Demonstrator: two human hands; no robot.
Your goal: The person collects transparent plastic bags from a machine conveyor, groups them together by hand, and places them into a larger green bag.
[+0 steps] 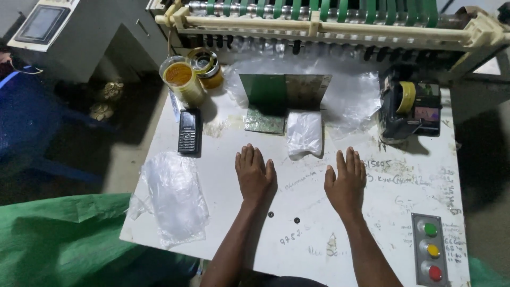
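The white table fills most of the view, its top scuffed and scribbled with pen marks. Its near edge runs just under the person's forearms, and its left edge drops off beside a heap of green sacking. Along the far edge stands a machine with a row of green belts on metal rollers. A loose clear plastic sheet is spread below it.

At the left edge of the table lies a pile of clear plastic bags, partly overhanging the corner. A bent green metal plate stands upright at the middle rear, and a small filled plastic packet lies at its foot. To the right sits a dark tape dispenser. A grey panel with green, yellow and red buttons is set in the near right corner. On the left rear are a yellow-lidded jar, a round tin and a black keypad phone.

The left hand and right hand lie palm down on the table, apart. Each grip is spread flat and holds nothing, which I read as a pause between handlings.

The packet lies just beyond the fingertips, between the two hands. Reaching it would call only for a short forward slide. The bare strip around and in front of the hands gives free room, while the plate and dispenser close off the far side.
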